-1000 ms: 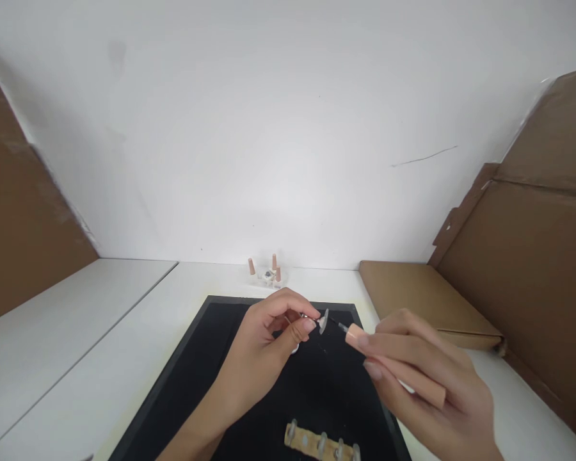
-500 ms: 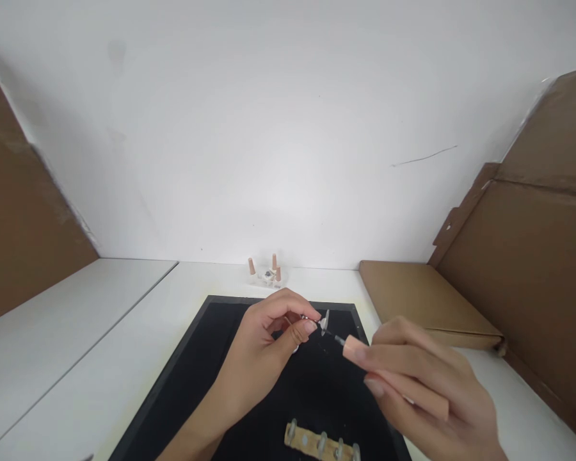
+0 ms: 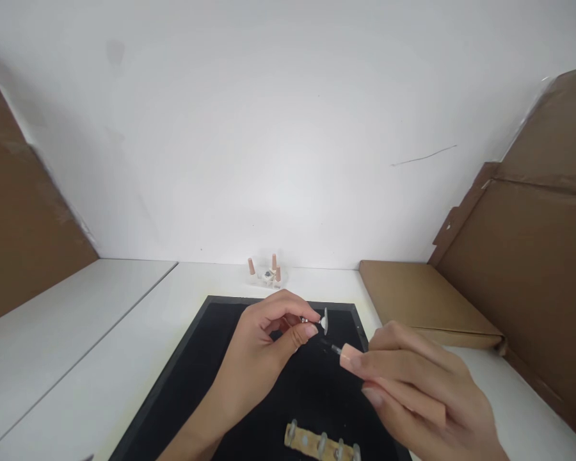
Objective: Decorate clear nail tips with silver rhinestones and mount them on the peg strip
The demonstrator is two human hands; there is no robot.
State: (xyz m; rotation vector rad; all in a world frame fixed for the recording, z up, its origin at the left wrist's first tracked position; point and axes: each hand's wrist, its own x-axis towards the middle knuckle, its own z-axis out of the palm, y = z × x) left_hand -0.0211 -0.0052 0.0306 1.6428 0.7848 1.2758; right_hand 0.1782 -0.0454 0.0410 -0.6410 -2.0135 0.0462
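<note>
Since the earlier frames the right hand (image 3: 422,397) has drawn down and toward the lower right of the frame, so the dark brush tip that sat against the false nail (image 3: 325,321) now hangs just below and to the right of it, apart from it. The left hand (image 3: 264,358), at lower centre, pinches a small metal-looking holder between thumb and forefinger, with the pale nail tip standing on its end just right of the fingertips. The right hand is closed around the peach-coloured cap of the polish brush (image 3: 352,358), pen-fashion, bristles aimed up-left. Both hang over the black mat (image 3: 192,378) on the white table. The nail looks very light, thin and stiff, likely slick once wet and easy to flick off its mount, so it is best gripped by the holder and not by its face. At the bottom edge lies a wooden strip of nail tips (image 3: 319,443); small polish bottles (image 3: 267,270) stand beyond the mat, cardboard (image 3: 422,301) at right.
</note>
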